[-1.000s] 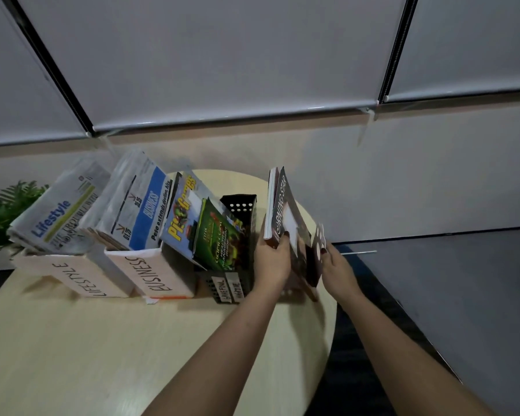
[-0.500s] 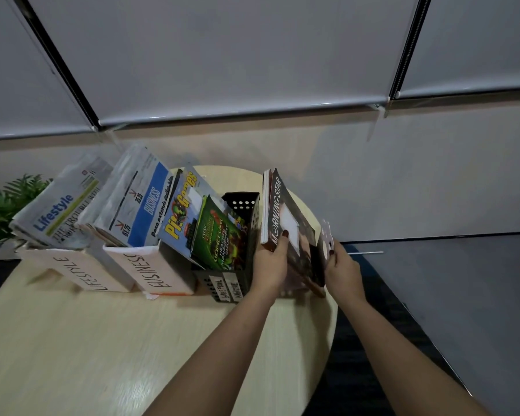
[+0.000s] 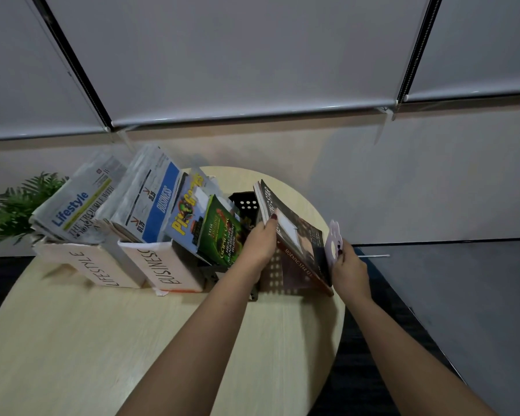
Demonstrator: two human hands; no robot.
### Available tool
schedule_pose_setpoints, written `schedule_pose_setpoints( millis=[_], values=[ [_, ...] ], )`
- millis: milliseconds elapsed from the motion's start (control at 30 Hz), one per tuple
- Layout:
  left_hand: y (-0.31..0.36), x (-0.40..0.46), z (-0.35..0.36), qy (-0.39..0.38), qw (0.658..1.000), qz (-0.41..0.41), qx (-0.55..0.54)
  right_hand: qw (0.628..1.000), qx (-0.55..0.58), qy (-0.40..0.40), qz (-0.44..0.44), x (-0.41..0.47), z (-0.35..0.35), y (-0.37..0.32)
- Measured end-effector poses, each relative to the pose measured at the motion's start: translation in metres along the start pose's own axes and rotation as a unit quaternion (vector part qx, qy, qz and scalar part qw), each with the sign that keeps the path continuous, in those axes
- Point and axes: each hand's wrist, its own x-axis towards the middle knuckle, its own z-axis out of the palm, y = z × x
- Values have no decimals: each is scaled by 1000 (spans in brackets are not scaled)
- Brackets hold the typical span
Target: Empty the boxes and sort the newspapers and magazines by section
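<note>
On the round wooden table (image 3: 132,340) stand a white box marked LIFESTYLE (image 3: 99,265) with a Lifestyle newspaper (image 3: 75,202), a white box marked BUSINESS (image 3: 165,268) with a Business newspaper (image 3: 150,199), and a black perforated holder (image 3: 246,202) with two colourful magazines (image 3: 201,223). My left hand (image 3: 260,244) grips the top of a dark Morning Star magazine (image 3: 297,238) leaning in a perforated holder (image 3: 275,274) at the right. My right hand (image 3: 347,262) pinches a pale flower-shaped piece (image 3: 333,241) beside that magazine.
A green potted plant (image 3: 15,208) sits beyond the table's far left. Window blinds and a low wall run behind the table. The table's right edge drops to dark floor; a thin white rod (image 3: 373,256) lies there.
The dark magazine has tipped further to the right under my left hand. My right hand holds the flower-shaped piece a little higher beside it.
</note>
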Motion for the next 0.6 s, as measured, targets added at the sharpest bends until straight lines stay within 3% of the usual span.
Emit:
schedule_pose_setpoints(
  millis=[100,233,600],
  values=[
    [-2,-2,5,7,996,-33,-80,1000,-2,1,1,-1,1,-1],
    [-1,-4,9,5,994,-19,-106,1000,-9,4,-2,-3,2,-2],
    [-10,-4,2,6,999,52,12,994,-108,11,4,-13,0,-2]
  ],
)
